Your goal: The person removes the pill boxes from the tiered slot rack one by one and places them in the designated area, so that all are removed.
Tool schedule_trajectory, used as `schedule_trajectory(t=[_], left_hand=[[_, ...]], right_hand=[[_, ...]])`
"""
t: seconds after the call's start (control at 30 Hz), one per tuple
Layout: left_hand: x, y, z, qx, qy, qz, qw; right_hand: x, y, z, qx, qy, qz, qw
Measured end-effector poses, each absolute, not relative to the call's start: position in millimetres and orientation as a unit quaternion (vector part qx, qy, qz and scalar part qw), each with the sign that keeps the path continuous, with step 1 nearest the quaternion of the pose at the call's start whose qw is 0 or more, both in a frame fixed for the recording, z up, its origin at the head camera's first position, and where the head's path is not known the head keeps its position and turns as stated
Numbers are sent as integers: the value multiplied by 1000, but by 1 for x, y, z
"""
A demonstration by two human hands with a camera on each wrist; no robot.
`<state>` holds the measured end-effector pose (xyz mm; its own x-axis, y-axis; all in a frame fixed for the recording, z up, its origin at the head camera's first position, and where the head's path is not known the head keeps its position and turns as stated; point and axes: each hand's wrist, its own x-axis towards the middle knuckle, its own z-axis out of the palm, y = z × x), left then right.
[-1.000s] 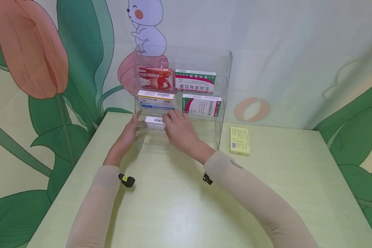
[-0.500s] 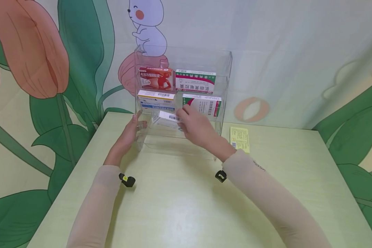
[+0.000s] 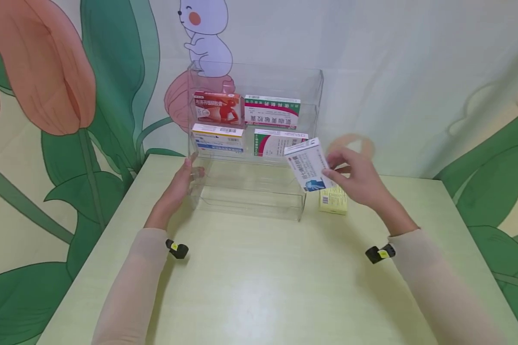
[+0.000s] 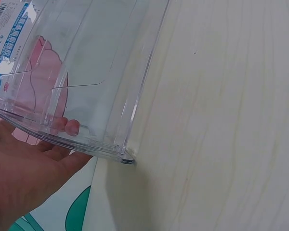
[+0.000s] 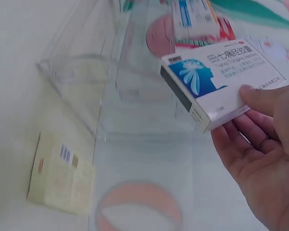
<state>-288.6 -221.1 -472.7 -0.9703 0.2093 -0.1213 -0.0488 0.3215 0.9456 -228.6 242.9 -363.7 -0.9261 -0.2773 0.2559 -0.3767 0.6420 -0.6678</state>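
Observation:
My right hand [image 3: 356,175] pinches a white medicine box [image 3: 308,165] with a blue head picture, thumb on the front face and fingers behind. It holds the box tilted in the air by the right side of a clear acrylic display rack [image 3: 250,207]. In the right wrist view, the medicine box [image 5: 221,77] shows its printed front and one narrow side. My left hand [image 3: 179,187] grips the rack's left side low down; in the left wrist view, its fingertips [image 4: 72,127] show through the clear plastic.
The rack's upper tiers hold a red box [image 3: 217,109], a green-and-white box [image 3: 272,112], a blue-striped box [image 3: 217,139] and another green-and-white box [image 3: 269,143]. On the table [image 3: 241,278], a pale yellow box [image 3: 333,201] lies right of the rack. A printed curtain hangs behind.
The white medicine box has come out of the rack's lower tier and moved right in my right hand, turning its printed front into view. My left hand stays on the rack.

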Motion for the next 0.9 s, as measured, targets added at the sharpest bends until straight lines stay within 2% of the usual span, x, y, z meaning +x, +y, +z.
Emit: schedule_trajectory(t=[0.23, 0.47, 0.63, 0.9], left_hand=[[-290, -224, -475, 55, 797, 591, 113], [-290, -223, -475, 54, 799, 588, 113], [-289, -223, -474, 52, 799, 588, 117], [-288, -224, -474, 56, 803, 583, 111]], right_hand=[[-218, 312, -378, 76, -915, 393, 50], [-222, 367, -429, -17, -905, 424, 10], [-226, 390, -468, -88, -897, 433, -20], [-233, 401, -501, -124, -901, 413, -50]])
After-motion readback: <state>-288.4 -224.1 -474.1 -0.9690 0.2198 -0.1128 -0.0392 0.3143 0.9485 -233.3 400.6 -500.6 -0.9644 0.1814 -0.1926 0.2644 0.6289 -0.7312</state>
